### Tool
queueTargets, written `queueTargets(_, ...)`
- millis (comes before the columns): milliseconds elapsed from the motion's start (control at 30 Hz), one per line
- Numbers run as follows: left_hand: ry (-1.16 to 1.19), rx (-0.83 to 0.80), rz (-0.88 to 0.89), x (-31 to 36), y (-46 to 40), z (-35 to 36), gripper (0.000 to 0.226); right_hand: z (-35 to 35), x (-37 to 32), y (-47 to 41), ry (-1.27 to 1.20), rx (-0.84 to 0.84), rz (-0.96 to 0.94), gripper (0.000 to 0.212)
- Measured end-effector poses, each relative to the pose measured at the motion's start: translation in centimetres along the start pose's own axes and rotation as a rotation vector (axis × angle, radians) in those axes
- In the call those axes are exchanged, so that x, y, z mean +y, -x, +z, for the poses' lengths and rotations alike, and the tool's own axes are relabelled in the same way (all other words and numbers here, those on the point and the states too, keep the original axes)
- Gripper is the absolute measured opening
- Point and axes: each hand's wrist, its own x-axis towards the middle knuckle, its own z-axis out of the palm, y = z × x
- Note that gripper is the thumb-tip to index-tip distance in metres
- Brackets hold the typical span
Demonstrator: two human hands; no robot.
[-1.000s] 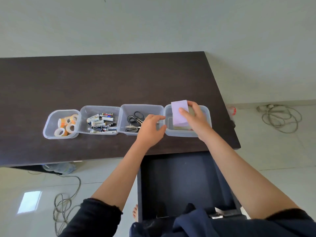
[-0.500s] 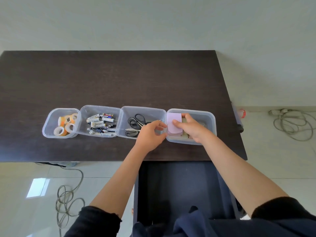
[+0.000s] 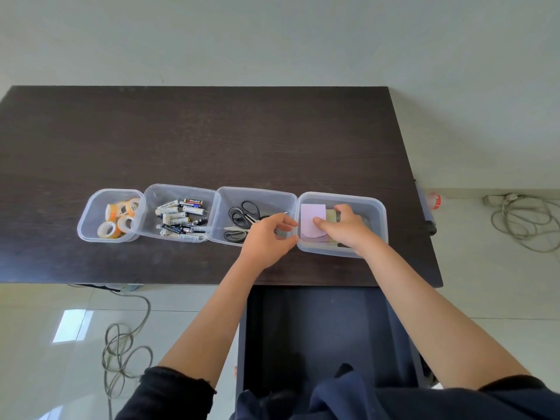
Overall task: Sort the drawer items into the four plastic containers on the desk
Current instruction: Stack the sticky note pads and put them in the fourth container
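Four clear plastic containers stand in a row near the front of the dark desk [image 3: 212, 137]. From left they hold tape rolls [image 3: 119, 219], batteries [image 3: 181, 219], black scissors [image 3: 242, 215] and note pads. My right hand [image 3: 345, 227] is inside the rightmost container [image 3: 379, 213], thumb on a pale purple note pad [image 3: 312, 216] that lies flat on other pads, which my hand partly hides. My left hand [image 3: 266, 237] pinches the rim where the scissors container [image 3: 257, 190] meets the rightmost one. Below the desk edge the dark drawer [image 3: 312, 328] is pulled open.
Coiled cables lie on the tiled floor at lower left [image 3: 121, 344] and at right [image 3: 521, 219]. A small red and white object [image 3: 434, 200] sits by the wall past the desk's right edge. A dark blue cloth [image 3: 333, 395] covers my lap.
My right hand lowered the purple note pad from upright above the rightmost container to flat inside it. My left hand closed in on the rim beside it.
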Motion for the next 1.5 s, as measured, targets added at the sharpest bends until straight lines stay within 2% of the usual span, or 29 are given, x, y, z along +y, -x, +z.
queueTargets(100,0.0,0.002,0.006,-0.1,0.0,0.0,0.023,-0.2,0.2,0.4,-0.003,-0.005,-0.048,0.071)
queueTargets(300,-0.005,0.001,0.007,-0.1,-0.1,0.0,0.022,0.4,0.9,0.5,-0.008,0.091,-0.087,0.071)
queueTargets(467,-0.003,0.006,0.01,-0.2,-0.2,0.0,0.021,0.1,1.0,0.1,0.012,0.067,-0.087,0.05)
queueTargets(600,-0.001,0.01,0.02,-0.2,-0.3,0.0,0.02,0.2,0.6,0.3,0.13,0.064,-0.089,0.059)
queueTargets(767,0.005,0.011,0.016,-0.3,-0.3,0.1,0.021,0.0,0.6,0.4,0.125,0.017,-0.081,0.061)
queueTargets(867,0.006,0.011,0.023,-0.4,-0.3,0.2,0.021,0.0,0.1,1.0,0.058,0.176,-0.119,0.06)
queueTargets(933,0.002,0.008,0.024,-0.4,-0.3,0.1,0.021,-0.1,-0.6,1.5,-0.042,0.286,-0.134,0.042)
queueTargets(1000,-0.002,0.002,0.026,-0.4,-0.3,0.1,0.021,0.0,-1.2,1.6,-0.039,0.264,-0.119,0.021)
queueTargets(1100,-0.003,-0.005,0.022,-0.4,-0.3,0.1,0.021,0.8,-2.0,1.3,0.037,0.174,-0.097,0.018)
queueTargets(1233,-0.001,-0.006,0.018,-0.3,-0.2,0.1,0.021,1.6,-2.1,0.9,0.061,0.21,-0.098,0.024)
queueTargets(1500,-0.004,-0.012,0.01,-0.2,-0.2,0.1,0.02,0.6,-1.8,1.4,0.14,0.157,-0.118,0.018)
